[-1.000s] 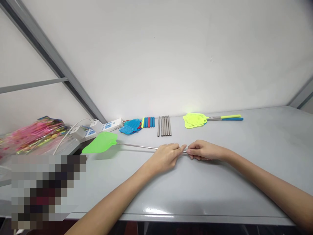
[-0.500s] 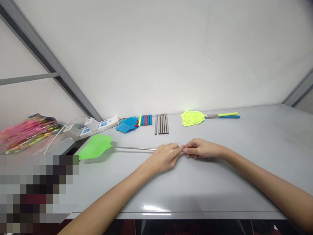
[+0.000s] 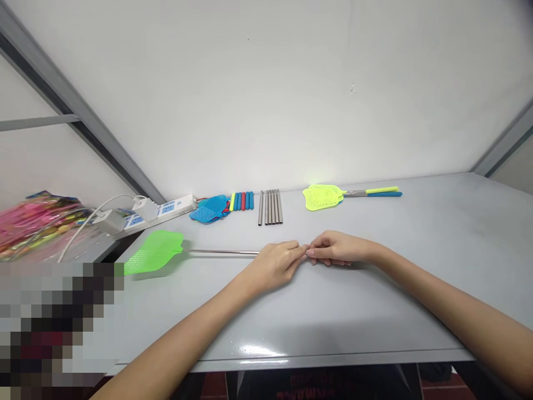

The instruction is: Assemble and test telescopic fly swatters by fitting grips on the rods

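A green fly swatter [image 3: 156, 253] lies across the table with its head to the left and its thin metal rod [image 3: 216, 251] running right. My left hand [image 3: 277, 265] is closed over the rod, palm down. Against its fingertips, my right hand [image 3: 339, 248] pinches the rod's end with thumb and fingers. The fingers cover most of that end, so whether a small part sits there is hidden.
Along the wall lie blue swatter heads [image 3: 211, 209], several coloured handle grips [image 3: 243, 201], several metal tubes [image 3: 272, 208] and swatters with a yellow head [image 3: 322, 197]. A power strip [image 3: 166, 211] with plugs and bagged pink items [image 3: 41, 228] are at left.
The whole view has shifted slightly, so things appear a little further left. Both hands stay together at the rod's end with nearly the same grip.
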A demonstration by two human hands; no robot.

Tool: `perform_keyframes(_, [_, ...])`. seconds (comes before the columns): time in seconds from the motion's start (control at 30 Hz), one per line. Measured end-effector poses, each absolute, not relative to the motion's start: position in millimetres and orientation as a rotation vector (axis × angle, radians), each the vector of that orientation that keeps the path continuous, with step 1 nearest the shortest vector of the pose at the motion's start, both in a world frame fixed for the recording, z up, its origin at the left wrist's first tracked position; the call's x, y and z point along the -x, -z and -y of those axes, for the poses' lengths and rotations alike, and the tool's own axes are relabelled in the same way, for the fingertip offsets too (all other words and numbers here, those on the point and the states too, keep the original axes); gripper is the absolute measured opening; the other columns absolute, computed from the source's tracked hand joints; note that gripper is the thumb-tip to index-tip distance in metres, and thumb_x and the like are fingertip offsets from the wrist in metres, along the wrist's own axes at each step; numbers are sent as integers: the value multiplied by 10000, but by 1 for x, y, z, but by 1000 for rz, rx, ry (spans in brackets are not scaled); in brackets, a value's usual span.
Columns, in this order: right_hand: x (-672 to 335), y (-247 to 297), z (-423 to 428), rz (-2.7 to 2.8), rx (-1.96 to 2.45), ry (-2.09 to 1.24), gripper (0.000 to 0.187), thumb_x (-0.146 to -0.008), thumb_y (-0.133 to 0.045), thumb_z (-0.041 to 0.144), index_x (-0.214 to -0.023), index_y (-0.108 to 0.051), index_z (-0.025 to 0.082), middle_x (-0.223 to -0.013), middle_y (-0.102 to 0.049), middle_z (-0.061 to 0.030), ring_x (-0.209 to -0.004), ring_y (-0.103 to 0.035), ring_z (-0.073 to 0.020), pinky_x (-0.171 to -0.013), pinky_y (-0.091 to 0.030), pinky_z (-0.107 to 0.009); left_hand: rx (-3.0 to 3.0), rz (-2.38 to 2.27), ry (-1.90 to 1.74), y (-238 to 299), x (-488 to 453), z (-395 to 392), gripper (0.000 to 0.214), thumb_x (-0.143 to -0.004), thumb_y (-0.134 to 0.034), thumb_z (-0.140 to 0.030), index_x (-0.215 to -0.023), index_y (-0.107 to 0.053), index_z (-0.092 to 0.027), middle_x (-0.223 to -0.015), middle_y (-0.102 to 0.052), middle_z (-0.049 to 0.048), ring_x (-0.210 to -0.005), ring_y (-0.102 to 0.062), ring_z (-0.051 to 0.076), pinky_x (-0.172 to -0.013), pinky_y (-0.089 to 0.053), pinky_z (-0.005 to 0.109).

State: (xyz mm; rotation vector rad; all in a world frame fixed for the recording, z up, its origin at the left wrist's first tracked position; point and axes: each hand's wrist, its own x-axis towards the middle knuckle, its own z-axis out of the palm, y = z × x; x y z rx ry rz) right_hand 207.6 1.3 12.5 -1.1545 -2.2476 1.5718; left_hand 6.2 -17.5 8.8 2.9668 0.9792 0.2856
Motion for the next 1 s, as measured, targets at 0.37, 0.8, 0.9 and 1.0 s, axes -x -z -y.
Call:
perform_keyframes(0.37, [-208, -12, -2, 2273, 1119, -1575, 391, -820, -423, 486, -768, -581, 132, -560, -435, 31, -367, -342, -41, -302, -274, -161, -2957, -1062, -251, -8, -7, 18, 299, -921, -258, -309, -915, -538, -205, -789, -575, 3, -666, -546, 120, -520, -337, 224])
perform_keyframes(0.8, [-207, -14, -1, 2293, 1175, -1520, 434, -821, -387, 526, -784, -587, 143, -582, -451, 20, -393, -340, -51, -328, -274, -175, -2950, -1127, -185, -7, -8, 13, 309, -918, -257, -349, -815, -503, -194, -775, -611, -10, -639, -556, 124, -496, -297, 227])
perform_keyframes(0.9, [-208, -14, 0, 2288, 1173, -1526, 438, -820, -386, 535, -778, -584, 146, -590, -461, 20, -387, -345, -47, -335, -283, -177, -2935, -1139, -211, -6, -8, 12, 319, -917, -260, -360, -801, -505, -193, -758, -609, -11, -633, -553, 122, -500, -293, 228])
perform_keyframes(1.0, [-208, -15, 0, 2274, 1177, -1533, 443, -813, -395, 538, -777, -585, 140, -593, -463, 19, -381, -344, -44, -334, -282, -179, -2930, -1136, -233, -6, -7, 11, 315, -914, -269, -365, -790, -503, -194, -742, -605, -16, -625, -549, 120, -499, -286, 231])
